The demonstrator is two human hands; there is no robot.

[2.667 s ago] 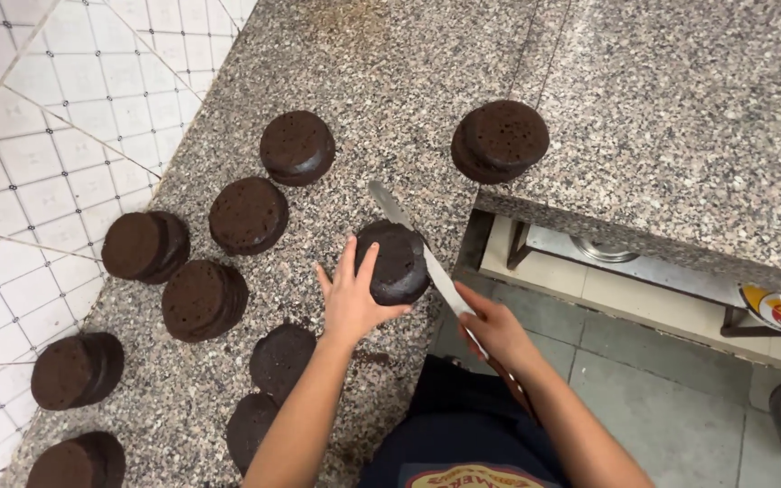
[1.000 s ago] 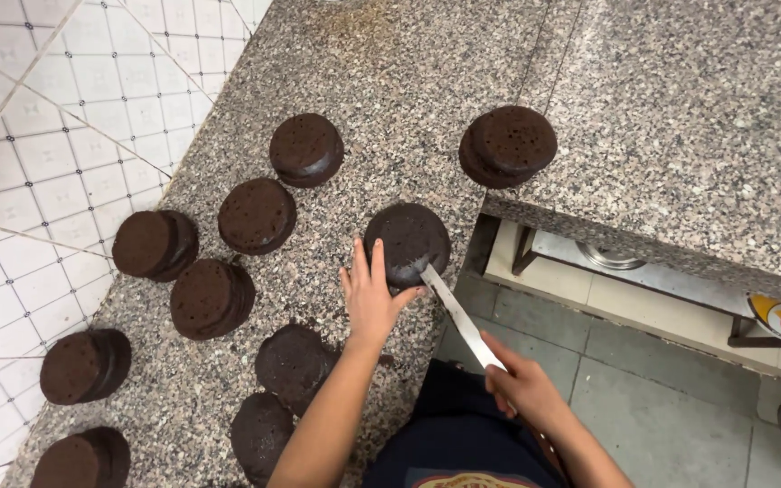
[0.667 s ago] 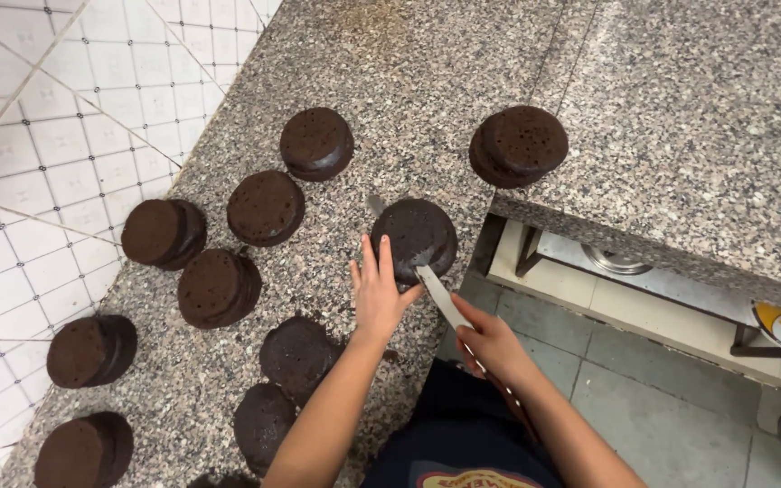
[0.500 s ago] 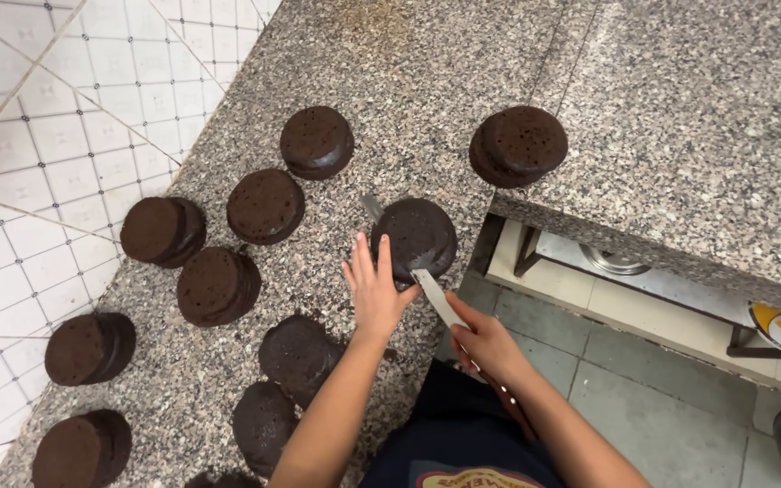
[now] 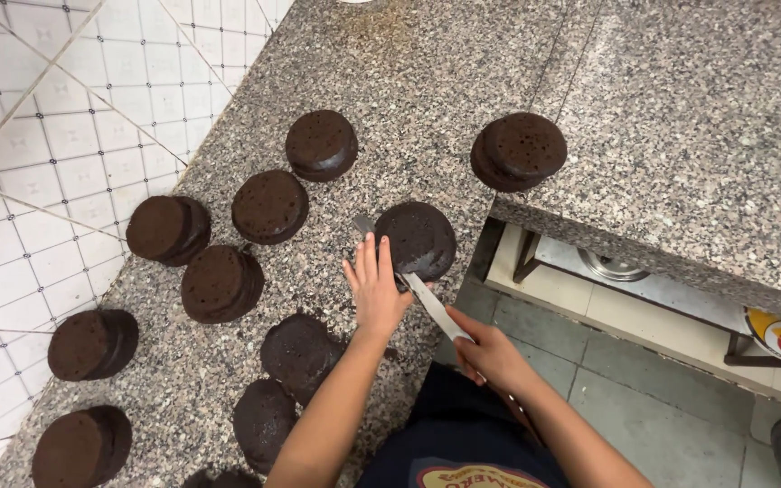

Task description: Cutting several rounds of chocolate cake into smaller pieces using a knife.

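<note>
Along the left of the granite counter (image 5: 228,380) I see dark round cakes lying apart from one another: one by the tiled wall (image 5: 38,181) at the near end (image 5: 81,447), one above it (image 5: 92,343), another higher up (image 5: 169,229), then two nearer the middle (image 5: 221,284) (image 5: 269,207).

My left hand (image 5: 375,287) lies flat, fingers stretched out and together, pressing against the left edge of the cake I am cutting (image 5: 416,239), which sits at the counter's front edge. It grips nothing; it only steadies.

My right hand (image 5: 492,352) is clenched round the handle of a long knife (image 5: 431,303), whose blade runs sideways through the cake, its tip showing on the far side.

To slice well, I judge I should keep the blade level with the counter, saw gently instead of pushing, and keep my left fingers above the blade line, turning the cake as I go.

Further right, a stack of cakes (image 5: 519,150) rests on the next counter (image 5: 707,136).
</note>
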